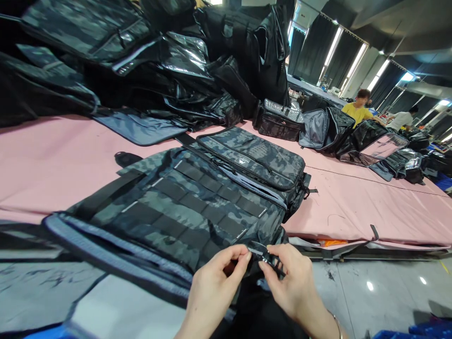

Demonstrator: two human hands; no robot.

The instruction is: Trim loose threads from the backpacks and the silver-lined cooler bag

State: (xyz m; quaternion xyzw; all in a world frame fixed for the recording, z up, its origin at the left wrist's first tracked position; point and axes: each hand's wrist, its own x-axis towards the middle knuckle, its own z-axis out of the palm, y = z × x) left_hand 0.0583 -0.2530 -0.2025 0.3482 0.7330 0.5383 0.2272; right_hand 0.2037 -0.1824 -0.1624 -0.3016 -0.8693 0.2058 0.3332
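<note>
The left hand (219, 277) has thumb and finger pressed together at one end of a small black buckle (261, 252); the right hand (294, 278) pinches its other end; this piece is at the near edge of the camouflage backpack (194, 200) (it lies upon the pink table (356, 202)).

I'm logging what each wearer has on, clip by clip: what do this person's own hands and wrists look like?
The left hand and right hand are both ungloved, with slender fingers. No sleeve shows on either arm as far as the picture reaches. A thin, metallic-looking bracelet circles the right wrist; the left wrist is bare.
</note>
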